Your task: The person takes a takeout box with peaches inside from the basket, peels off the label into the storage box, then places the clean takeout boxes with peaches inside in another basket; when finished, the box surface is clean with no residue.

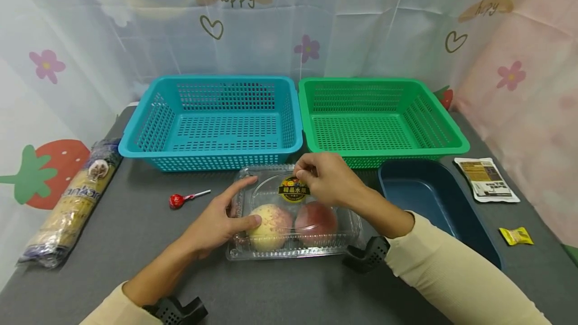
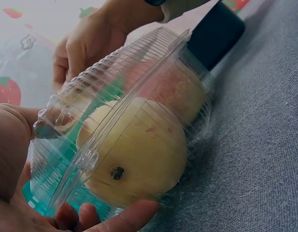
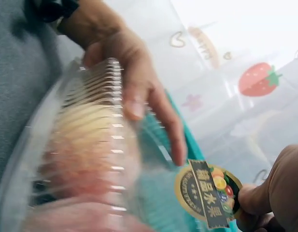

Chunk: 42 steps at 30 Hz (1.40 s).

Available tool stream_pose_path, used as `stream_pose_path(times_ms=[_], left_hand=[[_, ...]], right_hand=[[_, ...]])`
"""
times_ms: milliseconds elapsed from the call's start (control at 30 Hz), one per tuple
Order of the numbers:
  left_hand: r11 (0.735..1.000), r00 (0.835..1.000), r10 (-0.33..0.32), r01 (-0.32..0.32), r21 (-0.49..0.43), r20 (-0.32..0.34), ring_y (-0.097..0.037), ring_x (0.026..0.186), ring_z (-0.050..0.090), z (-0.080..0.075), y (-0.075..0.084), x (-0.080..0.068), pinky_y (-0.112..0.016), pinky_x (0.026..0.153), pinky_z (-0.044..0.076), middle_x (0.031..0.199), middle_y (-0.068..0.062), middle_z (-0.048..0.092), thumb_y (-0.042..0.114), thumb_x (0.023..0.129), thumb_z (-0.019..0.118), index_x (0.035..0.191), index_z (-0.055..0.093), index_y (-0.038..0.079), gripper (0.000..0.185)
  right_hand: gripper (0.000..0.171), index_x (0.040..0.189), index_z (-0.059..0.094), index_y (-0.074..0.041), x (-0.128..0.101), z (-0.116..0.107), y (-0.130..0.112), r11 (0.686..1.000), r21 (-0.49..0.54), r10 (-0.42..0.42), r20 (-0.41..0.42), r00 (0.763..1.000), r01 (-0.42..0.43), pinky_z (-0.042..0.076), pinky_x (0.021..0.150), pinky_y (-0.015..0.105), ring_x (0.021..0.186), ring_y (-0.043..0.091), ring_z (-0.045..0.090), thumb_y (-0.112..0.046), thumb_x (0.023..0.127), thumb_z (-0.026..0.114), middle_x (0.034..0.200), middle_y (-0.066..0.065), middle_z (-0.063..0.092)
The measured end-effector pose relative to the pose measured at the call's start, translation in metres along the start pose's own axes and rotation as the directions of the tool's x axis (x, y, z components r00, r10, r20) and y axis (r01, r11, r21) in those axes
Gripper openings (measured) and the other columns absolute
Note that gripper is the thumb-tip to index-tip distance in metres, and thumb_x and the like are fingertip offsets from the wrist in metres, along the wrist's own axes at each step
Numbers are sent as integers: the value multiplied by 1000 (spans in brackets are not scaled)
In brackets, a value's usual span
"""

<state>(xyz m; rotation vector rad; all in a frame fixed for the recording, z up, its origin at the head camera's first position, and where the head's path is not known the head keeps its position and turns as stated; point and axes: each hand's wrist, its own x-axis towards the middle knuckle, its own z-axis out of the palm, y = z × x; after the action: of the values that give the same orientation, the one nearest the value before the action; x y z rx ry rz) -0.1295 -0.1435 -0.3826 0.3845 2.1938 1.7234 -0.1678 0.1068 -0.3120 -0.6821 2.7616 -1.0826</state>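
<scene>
A clear plastic fruit box (image 1: 347, 224) with a ridged lid lies on the grey table, holding two peaches. One is pale yellow (image 1: 269, 228), the other pinkish red (image 1: 316, 223). My left hand (image 1: 221, 222) grips the box's left side, thumb over the lid; in the left wrist view its fingers (image 2: 134, 217) curl under the edge. My right hand (image 1: 331, 179) is above the lid's far part, pinching the edge of a round black-and-gold sticker (image 1: 292, 190). In the right wrist view, that label (image 3: 206, 193) shows fruit pictures; how much of it touches the lid, I cannot tell.
Behind the box stand a blue basket (image 1: 226, 157) and a green basket (image 1: 375, 153). A dark blue tray (image 1: 420, 189) is at right, beside a white-and-brown packet (image 1: 487, 179) and a yellow wrapped candy (image 1: 516, 236). At left lie a red lollipop (image 1: 177, 201) and a long bagged food pack (image 1: 74, 204).
</scene>
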Motion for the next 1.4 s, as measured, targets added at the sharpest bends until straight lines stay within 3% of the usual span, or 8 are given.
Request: stream_pose_path(times_ms=[67, 167, 267, 433, 667, 867, 1167, 1400], left_hand=[[1000, 1000, 1, -1, 16, -5, -20, 66, 46, 0, 0, 0, -33, 54, 48, 86, -16, 45, 16, 85, 75, 150, 33, 19, 77], [999, 1000, 10, -10, 32, -6, -17, 59, 39, -1, -1, 1, -31, 49, 44, 73, -8, 37, 16, 85, 75, 150, 34, 19, 77], [999, 1000, 19, -19, 27, -1, -19, 62, 42, -1, -1, 0, -32, 51, 45, 80, -12, 40, 16, 85, 74, 150, 33, 19, 77], [1000, 1000, 13, -13, -10, 13, -24, 76, 52, -2, -1, -1, -38, 61, 50, 112, -26, 42, 15, 86, 74, 151, 32, 18, 78], [1000, 1000, 1, -1, -15, 5, -17, 59, 42, -3, -2, 0, -33, 51, 47, 77, -11, 41, 15, 85, 74, 151, 31, 19, 79], [999, 1000, 16, -15, -47, 23, -20, 61, 52, -1, -3, 1, -37, 55, 52, 77, -15, 51, 14, 85, 74, 151, 31, 19, 79], [1000, 1000, 8, -8, -20, 4, -21, 64, 49, 0, -2, -1, -35, 55, 49, 87, -18, 48, 14, 84, 74, 150, 33, 20, 78], [1000, 1000, 11, -11, -9, -4, -18, 59, 43, -1, -2, 0, -32, 51, 46, 77, -12, 42, 14, 83, 75, 150, 34, 21, 78]], right_hand=[[11, 90, 69, -5, -2, -8, 0, 1000, 21, -18, 7, 1000, 18, 47, 62, 31, 67, 15, 52, -5, 96, 59, 79, 1, 63], [12, 89, 69, -5, -5, -20, 0, 998, 49, -40, 29, 999, 38, 46, 61, 32, 65, 15, 52, -5, 96, 59, 77, 1, 63], [13, 88, 69, -6, -8, -33, 1, 996, 68, -54, 44, 998, 51, 46, 61, 34, 68, 17, 53, -6, 96, 59, 77, 1, 63], [13, 89, 70, -7, -15, -50, 4, 995, 79, -66, 76, 995, 60, 43, 60, 35, 75, 21, 51, -7, 96, 59, 79, 1, 63], [14, 88, 71, -7, -24, -63, 9, 993, 88, -88, 124, 988, 77, 38, 55, 33, 75, 23, 49, -5, 96, 59, 82, 2, 64], [13, 89, 71, -6, -36, -76, 13, 993, 106, -73, 142, 987, 58, 46, 61, 34, 78, 23, 55, -6, 96, 60, 84, 2, 66], [11, 92, 71, -5, -57, -98, 27, 991, 131, -3, 139, 990, -15, 44, 61, 32, 72, 22, 52, -8, 96, 61, 83, 4, 65], [10, 92, 70, -3, -72, -113, 48, 989, 146, -32, 112, 993, 15, 50, 66, 30, 75, 21, 56, -4, 95, 61, 84, 4, 65]])
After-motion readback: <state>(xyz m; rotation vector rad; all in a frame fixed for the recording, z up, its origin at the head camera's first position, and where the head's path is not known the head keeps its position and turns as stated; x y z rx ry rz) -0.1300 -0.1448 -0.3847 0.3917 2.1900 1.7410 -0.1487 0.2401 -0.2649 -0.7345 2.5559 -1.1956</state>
